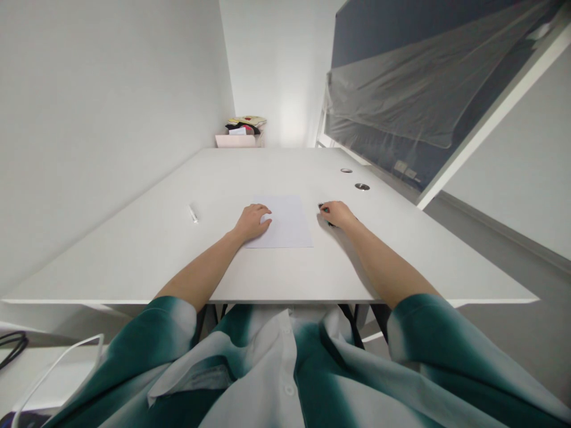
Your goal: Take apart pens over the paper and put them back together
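Observation:
A sheet of white paper lies flat on the white table in front of me. My left hand rests on the paper's left edge, thumb apart from the fingers. To the right of the sheet, my right hand is closed just over the tabletop. Small dark bits with a touch of green show at its fingertips and below it; most of that thing is hidden, so its kind cannot be told. A small white tube-like thing lies to the left of my left hand.
Two round metal-rimmed cable holes are set in the table's right side. Past the far edge stands a pale pink box heaped with cloth-like items. A dark panel under plastic film leans at the right; a white wall borders the left.

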The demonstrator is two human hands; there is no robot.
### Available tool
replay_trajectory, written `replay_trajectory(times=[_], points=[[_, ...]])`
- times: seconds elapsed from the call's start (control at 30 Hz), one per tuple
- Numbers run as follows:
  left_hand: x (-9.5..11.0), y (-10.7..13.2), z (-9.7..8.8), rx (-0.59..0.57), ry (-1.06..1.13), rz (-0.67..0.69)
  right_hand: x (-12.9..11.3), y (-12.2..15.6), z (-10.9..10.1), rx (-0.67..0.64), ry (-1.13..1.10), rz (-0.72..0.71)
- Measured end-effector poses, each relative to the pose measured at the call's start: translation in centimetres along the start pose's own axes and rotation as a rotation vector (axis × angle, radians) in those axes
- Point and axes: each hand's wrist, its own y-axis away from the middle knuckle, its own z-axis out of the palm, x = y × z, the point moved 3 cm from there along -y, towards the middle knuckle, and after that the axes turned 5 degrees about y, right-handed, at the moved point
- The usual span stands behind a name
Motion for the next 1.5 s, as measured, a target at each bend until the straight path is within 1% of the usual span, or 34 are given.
replay_trajectory(times=[0.1, 0.2, 0.27, 0.37, 0.43, 0.57, 1.13, 1.2, 1.27, 1.33, 1.43, 1.5], points=[[-0.1, 0.0, 0.0, -0.009, 0.002, -0.026, -0.8, 0.3, -0.3, 0.058, -0.070, -0.047], [-0.6, 0.1, 0.2, -0.020, 0.002, -0.067, -2.5, 0.6, 0.0, 0.114, -0.151, -0.108], [-1.1, 0.1, 0.5, -0.039, -0.003, -0.093, -3.8, 0.9, 0.7, 0.123, -0.191, -0.158], [-2.0, 0.2, 1.2, -0.076, -0.018, -0.130, -5.6, 1.2, 1.9, 0.108, -0.186, -0.237], [-2.5, 0.2, 1.6, -0.118, -0.022, -0.161, -6.2, 1.4, 2.6, 0.077, -0.149, -0.244], [-2.9, 0.2, 2.0, -0.183, -0.029, -0.194, -6.5, 1.6, 2.9, 0.025, -0.098, -0.242], [-3.0, 0.2, 1.9, -0.175, -0.010, -0.185, -6.3, 1.7, 2.7, 0.033, -0.093, -0.239], [-3.2, 0.1, 1.6, -0.170, -0.011, -0.187, -6.3, 1.7, 2.6, 0.033, -0.094, -0.237], [-3.8, 0.1, 1.0, -0.138, -0.018, -0.235, -6.4, 1.7, 2.6, 0.030, -0.097, -0.236], [-4.8, 0.3, -0.1, -0.061, -0.022, -0.331, -6.4, 1.7, 2.6, 0.025, -0.100, -0.237], [-6.8, 0.9, -2.1, 0.072, -0.033, -0.486, -6.4, 1.6, 2.7, 0.018, -0.112, -0.237], [-8.3, 1.6, -3.3, 0.120, -0.042, -0.583, -6.3, 1.5, 2.9, 0.018, -0.122, -0.235]])
